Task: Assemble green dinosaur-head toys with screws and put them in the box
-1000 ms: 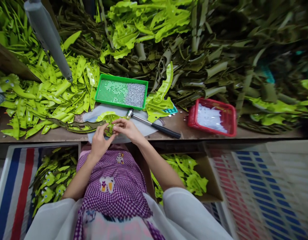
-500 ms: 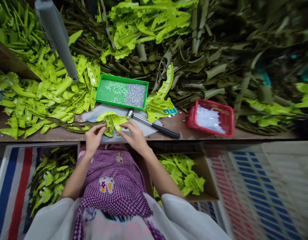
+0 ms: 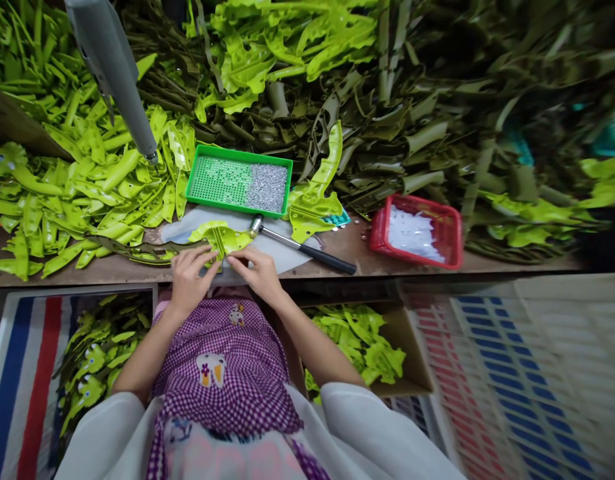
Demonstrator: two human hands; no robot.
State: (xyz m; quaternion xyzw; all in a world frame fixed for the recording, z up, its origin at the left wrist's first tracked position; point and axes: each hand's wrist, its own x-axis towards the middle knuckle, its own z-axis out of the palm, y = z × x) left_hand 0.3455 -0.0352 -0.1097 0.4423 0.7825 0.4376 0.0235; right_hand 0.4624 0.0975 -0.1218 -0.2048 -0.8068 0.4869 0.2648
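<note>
My left hand (image 3: 190, 273) and my right hand (image 3: 256, 268) both rest on a lime-green plastic part (image 3: 220, 238) at the front edge of the wooden bench (image 3: 347, 250). The part lies on a pale sheet (image 3: 282, 250) and joins a long dark-olive piece (image 3: 137, 248) running left. Fingers of both hands are curled onto the part, pinching it from either side. A hammer (image 3: 302, 245) lies just beyond my right hand, its metal head by the part. A green tray (image 3: 238, 181) holding several small silvery screws sits behind the part.
A red basket (image 3: 417, 231) of white pieces stands at the right. Piles of lime-green (image 3: 72, 187) and olive plastic parts (image 3: 412, 120) cover the bench. A grey tool (image 3: 114, 73) hangs at upper left. Boxes of green parts sit below on the left (image 3: 100, 353) and right (image 3: 360, 340).
Both hands have shifted slightly away from me, onto the bench, and spread apart, pressing the green part down. The camera has drifted a little.
</note>
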